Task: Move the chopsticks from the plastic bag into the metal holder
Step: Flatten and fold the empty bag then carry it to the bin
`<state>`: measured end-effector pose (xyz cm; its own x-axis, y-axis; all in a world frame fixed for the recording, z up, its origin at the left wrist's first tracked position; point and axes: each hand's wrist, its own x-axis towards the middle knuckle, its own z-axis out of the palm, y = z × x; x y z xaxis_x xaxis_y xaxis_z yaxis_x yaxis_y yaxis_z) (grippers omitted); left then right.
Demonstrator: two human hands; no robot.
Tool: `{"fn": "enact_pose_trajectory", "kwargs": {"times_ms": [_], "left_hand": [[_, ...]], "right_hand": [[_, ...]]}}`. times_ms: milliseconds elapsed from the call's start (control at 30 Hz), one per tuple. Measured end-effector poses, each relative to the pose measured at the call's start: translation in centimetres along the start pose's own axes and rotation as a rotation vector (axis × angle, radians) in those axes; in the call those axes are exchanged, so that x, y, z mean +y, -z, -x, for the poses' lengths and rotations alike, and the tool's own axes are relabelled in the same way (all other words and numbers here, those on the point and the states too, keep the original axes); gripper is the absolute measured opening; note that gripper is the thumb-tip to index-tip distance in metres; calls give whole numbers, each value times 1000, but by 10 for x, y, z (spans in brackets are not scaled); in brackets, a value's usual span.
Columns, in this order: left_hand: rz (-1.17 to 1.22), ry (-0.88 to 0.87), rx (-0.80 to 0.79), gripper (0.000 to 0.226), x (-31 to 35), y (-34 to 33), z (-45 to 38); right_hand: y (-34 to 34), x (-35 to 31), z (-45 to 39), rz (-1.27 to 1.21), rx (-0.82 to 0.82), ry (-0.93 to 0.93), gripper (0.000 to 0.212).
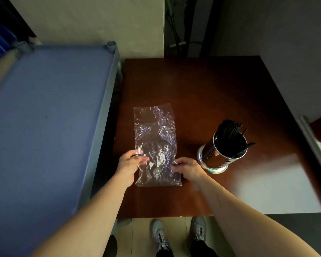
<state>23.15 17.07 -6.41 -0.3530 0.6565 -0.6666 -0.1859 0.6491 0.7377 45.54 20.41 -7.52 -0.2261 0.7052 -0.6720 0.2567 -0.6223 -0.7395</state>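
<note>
- Head view: a clear plastic bag [156,145] is lying flat and crinkled on a dark reddish-brown wooden table [220,89], its long side running away from the person.
- The left hand [131,161] is sitting at the bag's near left edge, with its fingers curling in and pinching the film there.
- The right hand [186,168] is sitting at the bag's near right edge, with its fingertips bending onto the plastic and pinching it.
- The two hands are lying apart from each other, with the width of the bag between them, and both forearms are reaching in from the bottom of the view.
- Whether any chopstick is lying inside the bag cannot be told; only a dark patch is showing through the film.
- The black chopsticks [230,134] are standing as a bundle in the metal holder [214,156], leaning toward the far side, with a few tips sticking out to the right over the rim.
- The holder is standing upright on the table to the right of the bag, near the right hand but not touching it.
- A blue-topped surface with a grey frame [50,117] is sitting just beside the table on the left.
- A pair of grey shoes [160,236] is showing on the pale floor below the table's near edge.
</note>
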Motion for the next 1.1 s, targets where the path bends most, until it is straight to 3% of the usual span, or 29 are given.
{"fn": "enact_pose_trajectory", "kwargs": {"times_ms": [233, 367, 800, 933, 1100], "left_hand": [[11, -23, -30, 23, 7, -3, 10], [69, -44, -70, 6, 14, -3, 18], [181, -377, -128, 10, 71, 12, 53], [277, -383, -221, 14, 97, 19, 70], [414, -389, -337, 48, 150, 17, 75]], "right_hand": [[4, -14, 9, -120, 77, 138, 20], [6, -19, 10, -91, 120, 215, 20], [11, -91, 53, 220, 360, 629, 18], [17, -118, 77, 172, 297, 730, 10], [26, -143, 101, 160, 138, 780, 11]]}}
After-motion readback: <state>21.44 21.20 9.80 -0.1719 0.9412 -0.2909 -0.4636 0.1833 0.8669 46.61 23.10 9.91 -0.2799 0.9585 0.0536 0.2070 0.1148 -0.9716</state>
